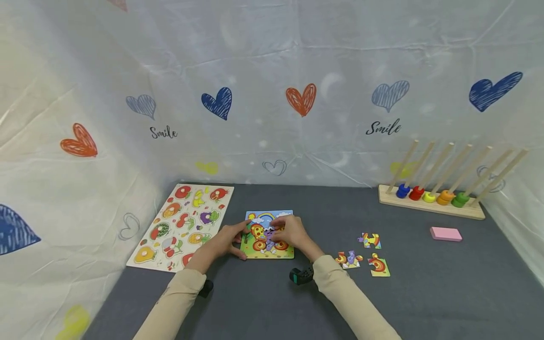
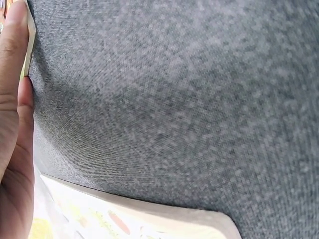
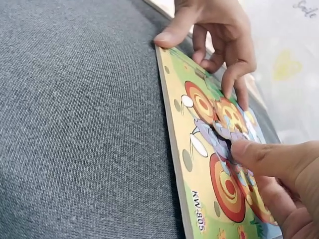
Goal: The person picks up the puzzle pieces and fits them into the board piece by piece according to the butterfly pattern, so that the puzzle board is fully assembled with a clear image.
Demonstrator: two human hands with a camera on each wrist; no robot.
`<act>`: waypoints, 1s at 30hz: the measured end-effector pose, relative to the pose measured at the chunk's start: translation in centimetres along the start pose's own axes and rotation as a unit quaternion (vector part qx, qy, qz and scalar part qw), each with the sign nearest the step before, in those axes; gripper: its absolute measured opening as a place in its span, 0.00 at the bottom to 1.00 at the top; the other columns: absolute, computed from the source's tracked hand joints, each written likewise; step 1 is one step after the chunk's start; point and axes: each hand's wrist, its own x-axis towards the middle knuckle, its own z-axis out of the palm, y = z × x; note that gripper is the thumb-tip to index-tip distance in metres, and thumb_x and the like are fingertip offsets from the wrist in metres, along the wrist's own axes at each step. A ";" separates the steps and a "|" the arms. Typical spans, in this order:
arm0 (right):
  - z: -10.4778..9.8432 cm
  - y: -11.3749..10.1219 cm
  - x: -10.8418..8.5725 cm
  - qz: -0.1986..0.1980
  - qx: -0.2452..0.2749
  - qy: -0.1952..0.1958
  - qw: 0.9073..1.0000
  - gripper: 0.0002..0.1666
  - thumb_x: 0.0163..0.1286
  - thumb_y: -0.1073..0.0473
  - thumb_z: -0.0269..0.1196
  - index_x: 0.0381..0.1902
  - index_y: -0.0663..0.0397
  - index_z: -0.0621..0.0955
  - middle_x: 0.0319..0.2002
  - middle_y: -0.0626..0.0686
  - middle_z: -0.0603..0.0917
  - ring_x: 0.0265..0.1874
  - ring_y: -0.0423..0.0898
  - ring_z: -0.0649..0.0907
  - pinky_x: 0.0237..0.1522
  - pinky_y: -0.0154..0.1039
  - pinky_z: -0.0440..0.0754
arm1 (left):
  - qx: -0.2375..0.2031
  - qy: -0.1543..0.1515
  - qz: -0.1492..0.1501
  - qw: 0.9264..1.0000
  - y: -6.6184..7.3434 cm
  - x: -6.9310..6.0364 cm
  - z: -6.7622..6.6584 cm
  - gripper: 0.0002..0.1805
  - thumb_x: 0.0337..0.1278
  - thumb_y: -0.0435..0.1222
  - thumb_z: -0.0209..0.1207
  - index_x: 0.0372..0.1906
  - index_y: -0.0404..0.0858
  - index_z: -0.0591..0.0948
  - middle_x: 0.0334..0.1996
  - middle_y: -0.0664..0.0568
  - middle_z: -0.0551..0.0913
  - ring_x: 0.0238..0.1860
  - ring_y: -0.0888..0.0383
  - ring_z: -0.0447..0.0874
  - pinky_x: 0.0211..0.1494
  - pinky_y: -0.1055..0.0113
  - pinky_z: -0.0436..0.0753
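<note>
A square butterfly jigsaw board (image 1: 250,254) with a rainbow scene lies on the grey table. My left hand (image 1: 225,240) grips its left side, with the thumb at the near corner and fingers along the edge and top. My right hand (image 1: 292,230) reaches over the board from the right. Its thumb and fingers pinch a purple puzzle piece (image 1: 268,232) at the butterfly's middle; in the right wrist view the piece (image 3: 225,130) looks slightly raised, partly hidden by the thumb. Loose puzzle pieces (image 1: 379,267) lie to the right of my right forearm.
A fruit puzzle board (image 1: 146,241) lies at the left. On the right stand a wooden peg rack (image 1: 429,204) with coloured rings and, nearer, a pink block (image 1: 445,233). A white printed sheet (image 1: 263,141) hangs behind the table.
</note>
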 end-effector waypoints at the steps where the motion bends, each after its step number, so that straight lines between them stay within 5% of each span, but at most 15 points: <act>1: 0.0 -0.1 0.0 -0.002 -0.007 -0.001 1.000 0.20 0.53 0.62 0.74 0.46 0.59 0.86 0.40 0.54 0.86 0.40 0.49 0.84 0.40 0.41 0.81 | -0.002 -0.001 0.000 1.000 0.0 0.0 0.0 0.53 0.36 0.36 0.76 0.71 0.33 0.61 0.53 0.47 0.80 0.36 0.58 0.71 0.43 0.64 0.75; 7: -0.3 -0.4 -0.1 0.007 -0.005 0.017 1.000 0.22 0.50 0.62 0.76 0.45 0.59 0.86 0.38 0.54 0.86 0.38 0.48 0.83 0.39 0.41 0.81 | -0.018 -0.007 -0.004 1.000 0.1 0.1 0.1 0.53 0.37 0.35 0.75 0.72 0.34 0.60 0.55 0.46 0.79 0.37 0.58 0.71 0.43 0.65 0.74; 12: 0.2 -0.2 -0.1 -0.020 0.070 0.055 0.996 0.19 0.52 0.66 0.74 0.43 0.63 0.85 0.37 0.58 0.87 0.36 0.50 0.85 0.37 0.40 0.82 | -0.006 -0.004 0.003 1.000 0.0 0.0 0.0 0.52 0.38 0.37 0.75 0.72 0.32 0.60 0.53 0.47 0.79 0.37 0.58 0.72 0.43 0.64 0.75; 18: 1.5 0.5 -0.1 -0.035 0.144 0.047 0.988 0.16 0.55 0.70 0.71 0.43 0.67 0.83 0.38 0.61 0.86 0.38 0.52 0.86 0.37 0.34 0.82 | -0.003 -0.002 0.011 1.000 -0.1 0.1 0.1 0.52 0.38 0.38 0.75 0.71 0.32 0.61 0.52 0.46 0.80 0.36 0.59 0.71 0.43 0.65 0.75; 30: 1.5 0.1 0.6 -0.055 0.021 0.021 0.998 0.14 0.54 0.66 0.73 0.39 0.61 0.84 0.38 0.55 0.86 0.40 0.49 0.85 0.40 0.37 0.81 | 0.013 0.009 0.017 1.000 0.0 -0.1 0.1 0.52 0.37 0.39 0.75 0.70 0.32 0.62 0.52 0.48 0.81 0.36 0.60 0.72 0.44 0.64 0.76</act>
